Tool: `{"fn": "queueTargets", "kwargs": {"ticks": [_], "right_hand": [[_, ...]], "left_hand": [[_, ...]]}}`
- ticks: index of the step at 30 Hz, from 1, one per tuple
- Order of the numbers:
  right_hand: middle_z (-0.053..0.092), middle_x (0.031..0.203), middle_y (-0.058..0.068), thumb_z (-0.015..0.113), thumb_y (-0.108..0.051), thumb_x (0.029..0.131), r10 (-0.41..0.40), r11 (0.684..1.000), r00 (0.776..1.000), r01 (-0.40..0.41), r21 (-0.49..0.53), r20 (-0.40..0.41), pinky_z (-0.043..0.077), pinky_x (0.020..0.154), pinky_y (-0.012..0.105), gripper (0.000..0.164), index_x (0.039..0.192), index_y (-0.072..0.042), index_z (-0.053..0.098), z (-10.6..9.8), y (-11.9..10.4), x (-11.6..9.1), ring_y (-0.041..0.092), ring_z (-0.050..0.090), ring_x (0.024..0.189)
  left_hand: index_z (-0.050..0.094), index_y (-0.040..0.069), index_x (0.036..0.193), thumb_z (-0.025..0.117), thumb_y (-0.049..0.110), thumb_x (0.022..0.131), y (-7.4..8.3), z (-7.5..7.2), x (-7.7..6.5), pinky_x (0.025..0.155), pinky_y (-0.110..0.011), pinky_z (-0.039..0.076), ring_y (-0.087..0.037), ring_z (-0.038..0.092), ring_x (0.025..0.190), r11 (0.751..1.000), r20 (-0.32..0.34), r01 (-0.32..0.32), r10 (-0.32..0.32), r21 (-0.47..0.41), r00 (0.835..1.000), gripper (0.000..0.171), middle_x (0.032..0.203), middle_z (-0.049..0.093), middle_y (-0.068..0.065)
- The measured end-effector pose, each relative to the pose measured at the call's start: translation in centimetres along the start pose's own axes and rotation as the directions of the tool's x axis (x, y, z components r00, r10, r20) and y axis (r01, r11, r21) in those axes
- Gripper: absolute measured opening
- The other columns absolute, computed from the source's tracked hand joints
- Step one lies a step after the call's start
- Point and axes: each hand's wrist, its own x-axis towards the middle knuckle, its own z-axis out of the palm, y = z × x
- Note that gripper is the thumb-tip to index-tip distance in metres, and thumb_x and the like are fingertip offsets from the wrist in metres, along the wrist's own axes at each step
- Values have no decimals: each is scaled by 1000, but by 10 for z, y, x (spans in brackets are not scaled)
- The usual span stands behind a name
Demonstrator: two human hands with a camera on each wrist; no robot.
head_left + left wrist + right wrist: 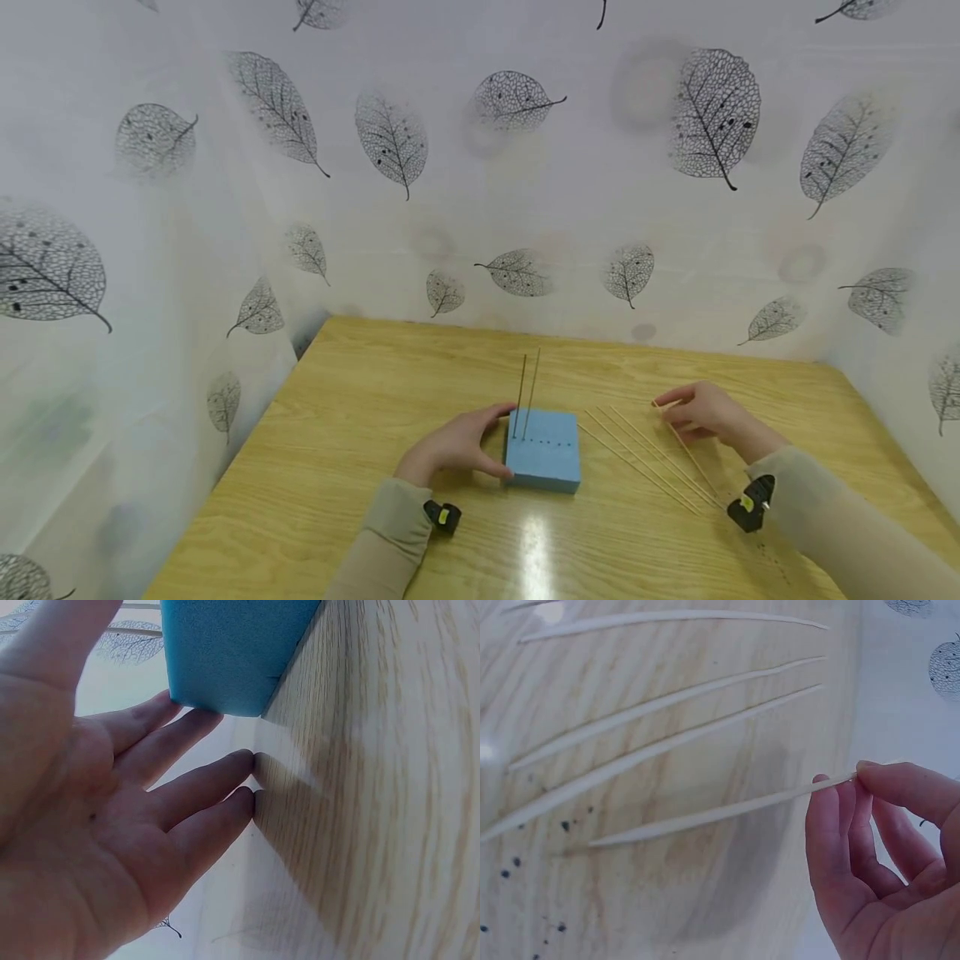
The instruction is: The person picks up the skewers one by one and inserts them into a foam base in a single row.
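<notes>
Sleeves come first, cut off at the forearms, each with a small black camera at the cuff. Just beyond, to the left, the left hand is spread wide, thumb and fingertips touching a blue block on its left side without clenching, presumably to steady it; from the wrist, two fingertips seem to rest on the desk, and the thumb's end is out of sight.

Three loose sticks lie fanned on the desk between block and right hand, perhaps left there within easy reach. That hand pinches a fourth stick by its far end, its other fingers loosely bent; whether the near tip touches wood I can't tell. Dark flecks by it could be marks or reflections.

Two upright sticks stand in the block at the left of a row of dots, likely holes, too small to judge. Behind everything hangs a leaf-printed curtain, hazy in places.
</notes>
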Motion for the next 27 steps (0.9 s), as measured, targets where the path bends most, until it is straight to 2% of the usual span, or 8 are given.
{"fn": "queueTargets", "kwargs": {"ticks": [3, 5, 10, 14, 17, 19, 23, 27], "right_hand": [[71, 106, 14, 63, -10, 95, -26, 1000, 1000, 26, 10, -16, 63, 70, 34, 43, 132, 11, 55, -6, -4, -2, 16, 67, 81], [71, 108, 13, 63, -11, 96, -46, 998, 999, 47, 47, -21, 63, 74, 36, 46, 134, 11, 53, -10, -6, -3, 15, 69, 84], [72, 101, -4, 64, -13, 96, -110, 984, 993, 114, 138, -40, 62, 82, 39, 48, 135, 12, 50, -18, -11, -8, 10, 70, 87], [69, 92, -15, 64, -11, 96, -160, 965, 984, 173, 198, -83, 63, 80, 36, 32, 126, 2, 62, -22, -18, -14, 8, 69, 84], [69, 89, -17, 64, -9, 96, -212, 944, 968, 239, 228, -134, 63, 77, 32, 19, 115, -10, 68, -23, -27, -20, 6, 69, 82], [70, 89, -16, 63, -8, 96, -254, 927, 952, 290, 237, -173, 63, 75, 29, 17, 109, -16, 69, -23, -33, -24, 5, 69, 82], [71, 90, -16, 63, -2, 95, -320, 889, 916, 378, 258, -240, 62, 74, 28, 22, 103, -22, 72, -19, -47, -34, 4, 71, 82], [72, 92, -15, 66, -2, 93, -338, 861, 899, 415, 292, -280, 62, 75, 27, 24, 99, -25, 73, -11, -62, -45, 5, 71, 83]], "left_hand": [[27, 23, 157, 88, 35, 73, 0, -1, -1, 120, -44, 33, -24, 39, 144, 1000, -1, 6, -6, -3, 1000, 105, 159, 36, -1], [27, 23, 157, 88, 36, 73, 1, -1, -1, 120, -45, 32, -24, 39, 144, 1000, -2, 10, -10, 1, 1000, 105, 159, 36, 0], [27, 23, 157, 88, 38, 72, 0, -1, 0, 121, -45, 31, -23, 39, 144, 1000, 0, 5, -5, 26, 1000, 106, 159, 36, 0], [27, 22, 157, 88, 38, 72, 0, 0, 1, 120, -45, 32, -25, 40, 143, 999, 4, 7, -8, 39, 1000, 106, 160, 35, -2], [27, 19, 157, 88, 37, 72, 0, 0, 0, 120, -45, 32, -25, 39, 144, 999, 1, 7, -7, 34, 1000, 106, 160, 35, -3], [27, 18, 157, 88, 36, 72, 0, -1, 0, 121, -44, 32, -26, 39, 144, 1000, -2, 3, -3, 24, 1000, 106, 160, 34, -3], [27, 17, 157, 89, 35, 72, 1, -1, 0, 121, -43, 31, -25, 39, 144, 1000, 0, 0, 0, 5, 1000, 107, 160, 34, -2], [27, 18, 157, 89, 35, 72, 2, -1, 0, 121, -43, 31, -25, 39, 144, 1000, 7, 0, 0, -7, 1000, 107, 160, 34, -2]]}}
